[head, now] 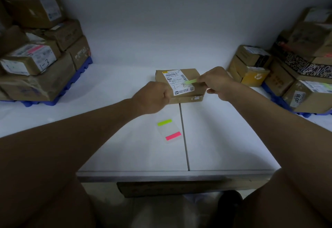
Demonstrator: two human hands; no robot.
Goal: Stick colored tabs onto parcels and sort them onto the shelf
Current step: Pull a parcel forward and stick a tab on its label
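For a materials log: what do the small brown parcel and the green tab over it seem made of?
The small brown parcel looks like matte corrugated cardboard: dull tan faces, creased edges, a white paper label. The narrow fluorescent green tab, pinched by the right hand, seems thin film or paper; which is unclear.

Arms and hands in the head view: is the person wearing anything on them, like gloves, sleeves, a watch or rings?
Nothing that shows. Both forearms are bare from the bottom edge of the picture to the wrists, with no sleeve cuff in sight. The left hand and the right hand have no gloves, and no watch or band shows at either wrist. The light is dim and the fingers are small in view, so a thin ring could go unseen.
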